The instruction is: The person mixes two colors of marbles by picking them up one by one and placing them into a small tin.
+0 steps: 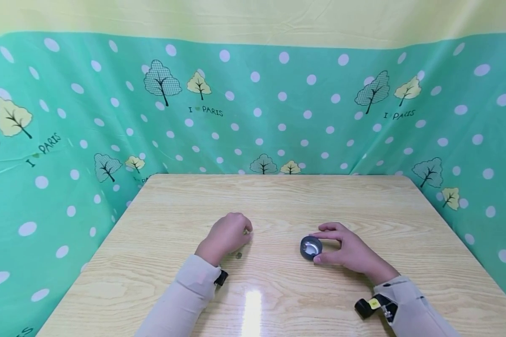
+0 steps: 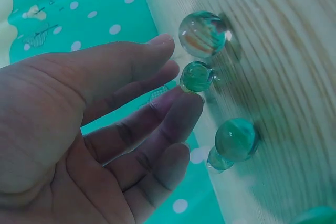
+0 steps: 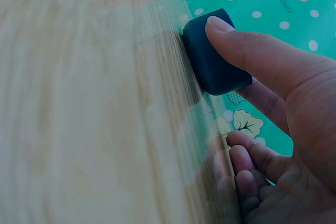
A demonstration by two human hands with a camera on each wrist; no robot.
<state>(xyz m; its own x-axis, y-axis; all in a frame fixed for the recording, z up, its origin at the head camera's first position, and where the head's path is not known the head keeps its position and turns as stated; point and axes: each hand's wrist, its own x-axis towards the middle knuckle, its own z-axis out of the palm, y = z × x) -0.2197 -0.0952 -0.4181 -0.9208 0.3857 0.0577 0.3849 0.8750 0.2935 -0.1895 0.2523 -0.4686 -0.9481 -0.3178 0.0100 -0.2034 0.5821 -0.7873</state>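
Note:
My left hand (image 1: 229,236) hovers low over the table left of centre, fingers loosely bent with the thumb held apart. In the left wrist view, a small green glass marble (image 2: 197,76) sits right at its fingertips. Beside that lies a larger clear marble (image 2: 202,34) with an orange streak. A teal marble (image 2: 237,139) and a smaller glass marble (image 2: 219,160) lie farther along the wood. To the right, my right hand (image 1: 347,248) pinches a small round dark grey cup (image 1: 305,239) between thumb and fingers. Its inside is shiny silver, and its base is at the tabletop.
The wooden table (image 1: 303,196) has pale grain and a bright light reflection near its front. Another green marble (image 2: 317,216) shows at the left wrist view's lower edge. A teal polka-dot curtain (image 1: 278,107) surrounds the table's back and sides.

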